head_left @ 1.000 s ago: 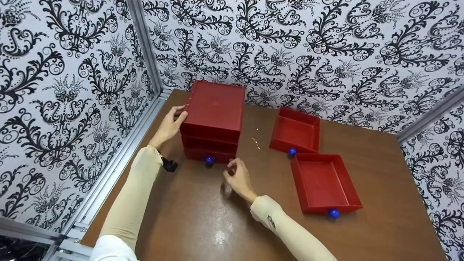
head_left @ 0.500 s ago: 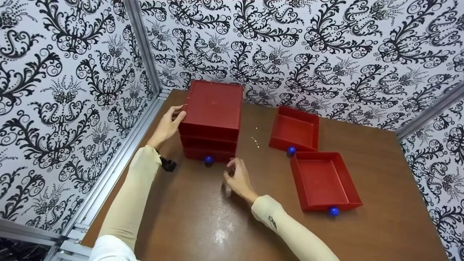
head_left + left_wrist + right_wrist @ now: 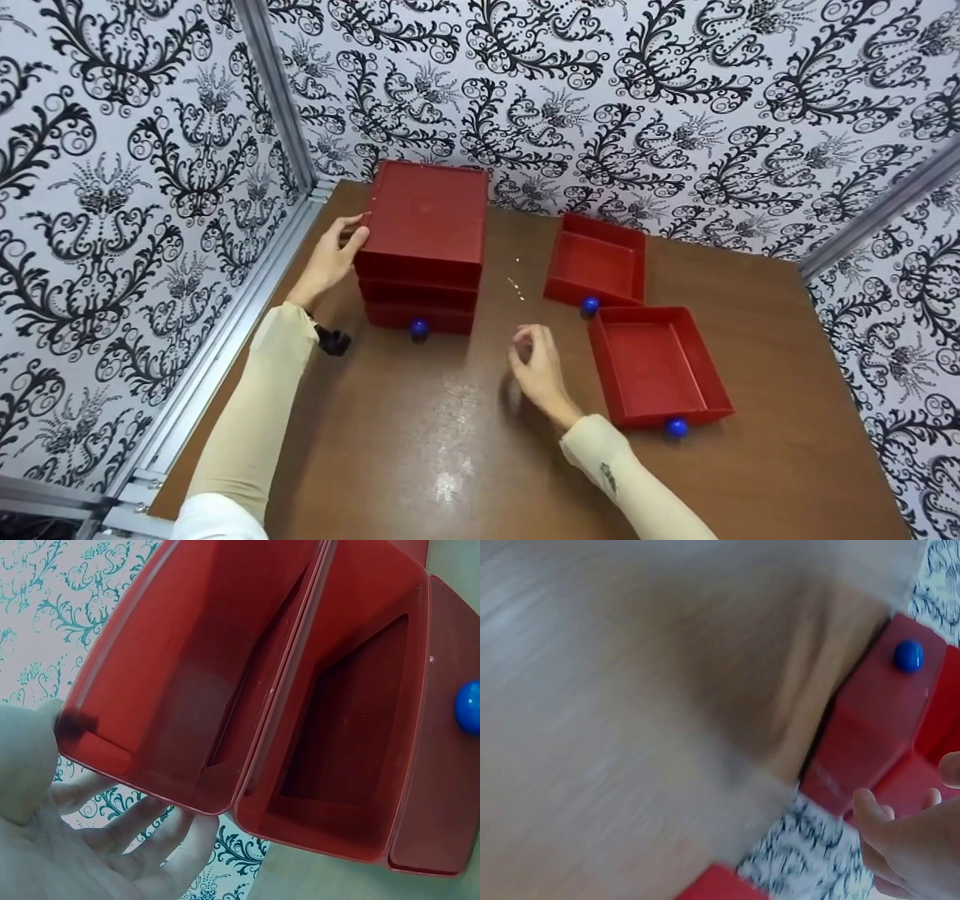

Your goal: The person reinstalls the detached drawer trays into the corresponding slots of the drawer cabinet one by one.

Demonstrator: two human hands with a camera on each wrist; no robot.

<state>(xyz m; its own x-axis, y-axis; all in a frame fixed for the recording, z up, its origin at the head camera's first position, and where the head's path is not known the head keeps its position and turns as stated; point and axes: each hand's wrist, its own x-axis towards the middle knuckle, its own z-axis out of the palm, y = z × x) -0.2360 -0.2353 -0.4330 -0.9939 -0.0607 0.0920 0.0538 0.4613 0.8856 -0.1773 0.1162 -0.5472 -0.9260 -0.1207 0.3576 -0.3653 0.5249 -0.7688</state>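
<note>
A red cabinet stands at the back left of the table, its two upper slots without drawers and its bottom drawer shut, with a blue knob. My left hand rests on the cabinet's left side near the top front corner. In the left wrist view, the fingers lie fairly straight along that side. My right hand, loosely curled with nothing visible in it, is over the table between the cabinet and a red drawer. The right wrist view shows its thumb and fingers apart.
Another red drawer lies behind the nearer one; each has a blue knob in front. Small light spots show on the brown table right of the cabinet. Patterned walls and metal rails border the table.
My right hand has moved right, away from the bottom drawer's right end. The left hand stays on the cabinet. The head view has shifted slightly, so everything sits a little further left.
</note>
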